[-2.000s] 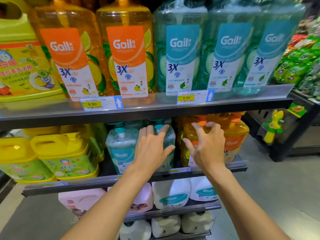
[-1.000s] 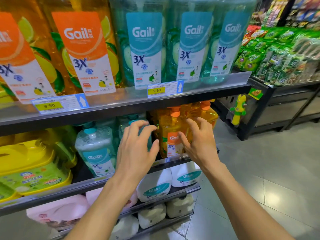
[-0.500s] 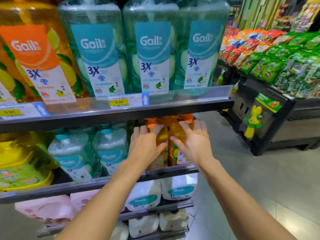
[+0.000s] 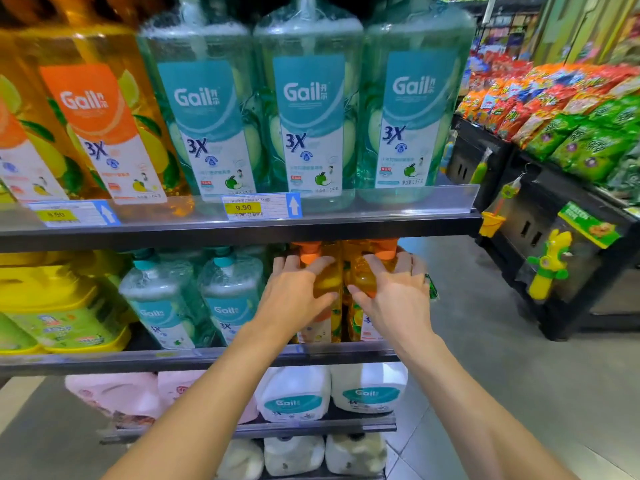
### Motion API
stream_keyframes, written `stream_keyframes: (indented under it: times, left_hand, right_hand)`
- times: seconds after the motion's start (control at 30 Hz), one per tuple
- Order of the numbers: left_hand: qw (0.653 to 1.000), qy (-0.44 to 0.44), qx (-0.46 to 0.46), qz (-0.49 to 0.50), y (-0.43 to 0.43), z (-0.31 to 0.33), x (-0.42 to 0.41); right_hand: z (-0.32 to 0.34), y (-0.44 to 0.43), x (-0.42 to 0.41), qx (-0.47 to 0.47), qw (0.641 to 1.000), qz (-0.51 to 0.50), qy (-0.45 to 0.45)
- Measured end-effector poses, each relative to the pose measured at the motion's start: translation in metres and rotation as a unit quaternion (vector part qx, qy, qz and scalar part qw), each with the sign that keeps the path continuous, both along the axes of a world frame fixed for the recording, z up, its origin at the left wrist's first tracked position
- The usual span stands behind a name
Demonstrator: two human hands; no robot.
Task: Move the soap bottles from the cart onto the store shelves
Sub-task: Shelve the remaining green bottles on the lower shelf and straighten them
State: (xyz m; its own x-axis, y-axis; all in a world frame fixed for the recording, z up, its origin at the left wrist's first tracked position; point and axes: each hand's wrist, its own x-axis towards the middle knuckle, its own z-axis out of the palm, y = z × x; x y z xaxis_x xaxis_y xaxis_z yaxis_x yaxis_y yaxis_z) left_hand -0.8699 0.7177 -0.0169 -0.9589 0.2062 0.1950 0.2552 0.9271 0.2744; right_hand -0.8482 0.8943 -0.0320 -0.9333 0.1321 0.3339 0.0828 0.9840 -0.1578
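Two orange pump soap bottles stand side by side at the right end of the middle shelf [image 4: 346, 355]. My left hand [image 4: 294, 296] wraps the left orange bottle [image 4: 325, 282] at its shoulder. My right hand [image 4: 394, 299] holds the right orange bottle [image 4: 363, 278] the same way. Both bottles are upright, with their orange pumps just under the shelf above. Two teal pump bottles [image 4: 166, 299] stand to the left of my hands. The cart is out of view.
Large teal refill bottles [image 4: 308, 109] and orange ones [image 4: 93, 126] fill the upper shelf. Yellow jugs [image 4: 55, 306] sit at the far left, white jugs [image 4: 294, 393] on the lower shelves. A black snack stand [image 4: 554, 220] stands to the right across bare floor.
My hands have shifted right from the teal bottles to the two orange bottles and closed on them. The camera has moved right and closer to the shelf.
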Motion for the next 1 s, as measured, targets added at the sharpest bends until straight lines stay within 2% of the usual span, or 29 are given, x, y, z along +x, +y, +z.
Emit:
stream_keyframes:
  times: [0.13,0.33,0.57,0.7,0.87,1.0]
  left_hand:
    - [1.000,-0.010,0.005,0.000,0.002,0.006,0.009]
    - [0.996,-0.028,-0.070,0.045,0.000,0.056,0.042]
    - [0.994,0.083,-0.062,0.027,0.000,0.137,0.087]
    - [0.984,0.173,-0.036,0.020,-0.007,0.171,0.090]
    - [0.960,0.279,-0.007,0.019,-0.003,0.219,0.070]
    - [0.952,0.303,-0.025,0.037,0.008,0.254,0.045]
  right_hand:
    - [0.005,0.000,0.006,0.005,1.000,0.005,-0.004]
    - [0.030,-0.004,0.033,0.000,0.998,0.018,0.058]
    - [0.091,-0.013,0.059,-0.029,0.978,0.082,0.191]
    - [0.125,-0.014,0.065,-0.011,0.957,0.111,0.267]
    - [0.179,-0.008,0.043,0.021,0.934,0.095,0.343]
    - [0.224,-0.001,0.017,0.028,0.923,0.061,0.378]
